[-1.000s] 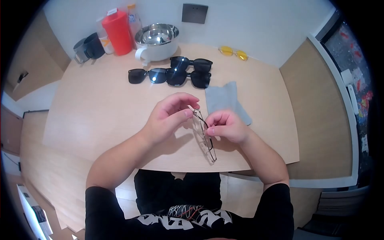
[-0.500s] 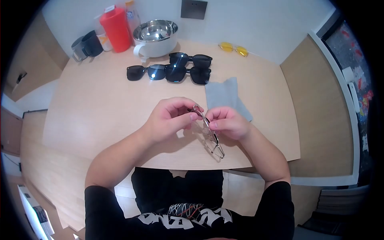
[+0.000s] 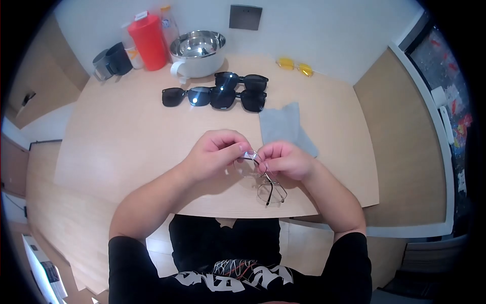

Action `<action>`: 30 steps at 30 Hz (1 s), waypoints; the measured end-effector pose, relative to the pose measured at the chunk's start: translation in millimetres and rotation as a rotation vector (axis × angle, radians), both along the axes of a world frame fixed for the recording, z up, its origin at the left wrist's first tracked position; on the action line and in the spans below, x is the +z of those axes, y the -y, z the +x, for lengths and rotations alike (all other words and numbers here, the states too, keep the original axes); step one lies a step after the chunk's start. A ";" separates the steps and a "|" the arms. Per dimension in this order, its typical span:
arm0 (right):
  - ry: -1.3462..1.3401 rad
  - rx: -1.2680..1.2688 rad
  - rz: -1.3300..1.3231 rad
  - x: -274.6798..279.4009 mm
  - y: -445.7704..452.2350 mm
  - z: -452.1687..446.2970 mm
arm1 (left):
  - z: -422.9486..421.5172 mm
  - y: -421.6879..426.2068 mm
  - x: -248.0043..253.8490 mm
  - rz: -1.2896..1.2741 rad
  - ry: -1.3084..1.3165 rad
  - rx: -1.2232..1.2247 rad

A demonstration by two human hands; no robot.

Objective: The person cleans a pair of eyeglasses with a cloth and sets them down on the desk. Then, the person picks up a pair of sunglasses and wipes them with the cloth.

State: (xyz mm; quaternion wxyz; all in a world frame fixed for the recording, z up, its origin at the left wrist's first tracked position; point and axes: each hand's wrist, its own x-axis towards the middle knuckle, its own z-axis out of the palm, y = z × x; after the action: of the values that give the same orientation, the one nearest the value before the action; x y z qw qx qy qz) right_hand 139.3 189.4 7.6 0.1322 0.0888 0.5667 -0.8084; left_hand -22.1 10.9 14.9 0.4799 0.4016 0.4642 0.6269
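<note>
A pair of thin metal-framed clear glasses (image 3: 272,191) is held between my two hands above the table's front part. My left hand (image 3: 218,154) pinches the upper left end of the frame between thumb and fingers. Close beside it, my right hand (image 3: 286,161) grips the frame near its middle. The lower lens hangs toward the table edge, with a dark temple tip across it. Just beyond my right hand lies a grey cloth (image 3: 287,126). Dark sunglasses (image 3: 186,97) rest farther back, touching or overlapping more dark pairs (image 3: 238,99).
Yellow-lensed glasses (image 3: 295,66) lie at the back of the wooden table (image 3: 116,137). A steel-lined white bowl (image 3: 198,58), a red container (image 3: 148,43) and dark mugs (image 3: 119,58) stand at the back left. A wooden panel (image 3: 400,137) borders the right side.
The glasses have turned from nearly edge-on to a flatter view, so both lenses now show. My left hand has moved slightly down, and both hands still hold the frame.
</note>
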 end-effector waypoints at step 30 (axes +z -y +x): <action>-0.387 -0.506 0.984 19.7 11.3 3.0 | 9.3 -11.0 0.2 -0.189 0.356 0.399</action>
State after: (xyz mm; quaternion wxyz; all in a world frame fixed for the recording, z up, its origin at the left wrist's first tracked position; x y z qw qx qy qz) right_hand 142.3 178.1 27.4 -0.2275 0.1230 0.8505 -0.4581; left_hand -12.8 21.9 15.1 0.4563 0.1391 0.4989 0.7236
